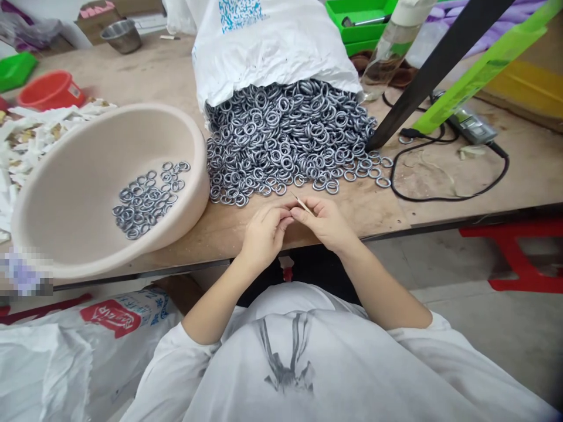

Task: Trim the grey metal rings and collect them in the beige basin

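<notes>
My left hand (265, 231) and my right hand (328, 223) meet at the table's front edge, fingertips close together. A thin, pale stick with a fine dark point (302, 203) rests in my closed right hand, its tip aimed up and left. The fingers of my left hand are pinched; whatever lies between them is hidden. Just beyond both hands spreads a big heap of grey rings (285, 132), spilling out of a white sack (272, 55). To the left stands a large beige basin (65, 176) with a smaller group of grey rings (147, 199) inside.
A dark upright bar (431, 76) and a bright green strip (484, 70) slant up at the right. A black cable (440, 199) loops on the table there. Behind are a clear bottle (387, 55), a red bowl (50, 91) and a metal bowl (122, 38). White scraps (26, 138) lie far left.
</notes>
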`<action>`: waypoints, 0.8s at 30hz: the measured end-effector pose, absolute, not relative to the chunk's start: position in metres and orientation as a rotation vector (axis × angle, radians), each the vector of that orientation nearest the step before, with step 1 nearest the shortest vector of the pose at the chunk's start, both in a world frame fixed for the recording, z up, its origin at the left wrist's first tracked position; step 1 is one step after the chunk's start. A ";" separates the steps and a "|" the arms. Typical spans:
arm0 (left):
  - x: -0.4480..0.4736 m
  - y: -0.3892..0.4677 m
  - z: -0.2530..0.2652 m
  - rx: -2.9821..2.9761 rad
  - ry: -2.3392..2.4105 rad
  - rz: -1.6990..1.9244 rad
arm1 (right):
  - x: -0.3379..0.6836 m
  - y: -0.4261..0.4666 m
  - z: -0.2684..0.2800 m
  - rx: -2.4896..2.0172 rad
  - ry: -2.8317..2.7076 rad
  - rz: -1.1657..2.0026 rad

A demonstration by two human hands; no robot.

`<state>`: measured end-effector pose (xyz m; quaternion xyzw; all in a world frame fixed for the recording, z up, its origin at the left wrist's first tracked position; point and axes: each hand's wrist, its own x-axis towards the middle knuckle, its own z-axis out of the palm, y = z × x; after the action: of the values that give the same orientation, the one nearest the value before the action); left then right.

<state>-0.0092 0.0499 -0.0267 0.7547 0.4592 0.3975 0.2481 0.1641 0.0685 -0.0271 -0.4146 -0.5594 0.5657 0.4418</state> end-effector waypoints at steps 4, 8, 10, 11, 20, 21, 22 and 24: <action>-0.009 0.042 -0.024 1.521 1.201 1.205 | 0.153 0.062 -0.014 -0.948 -1.326 1.403; -0.007 0.039 -0.020 1.202 0.953 1.048 | 0.143 0.055 -0.007 -0.919 -1.302 1.392; -0.006 0.036 -0.017 1.091 0.872 1.045 | 0.138 0.055 -0.006 -0.916 -1.268 1.388; -0.006 0.034 -0.015 1.030 0.840 1.046 | 0.137 0.055 -0.006 -0.912 -1.269 1.406; -0.013 0.028 -0.008 0.743 0.648 1.012 | 0.141 0.050 -0.008 -0.906 -1.609 1.309; -0.015 0.027 -0.010 0.748 0.659 1.013 | 0.142 0.047 -0.007 -0.919 -1.692 1.290; -0.015 0.027 -0.012 0.756 0.670 1.013 | 0.143 0.044 -0.006 -0.949 -1.772 1.236; -0.016 0.026 -0.015 0.769 0.686 1.012 | 0.144 0.042 -0.005 -1.011 -1.902 1.048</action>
<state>-0.0163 0.0258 -0.0153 0.3519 0.3139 0.4631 0.7504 0.1445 0.0418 -0.0046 -0.3930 -0.7394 0.4073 0.3645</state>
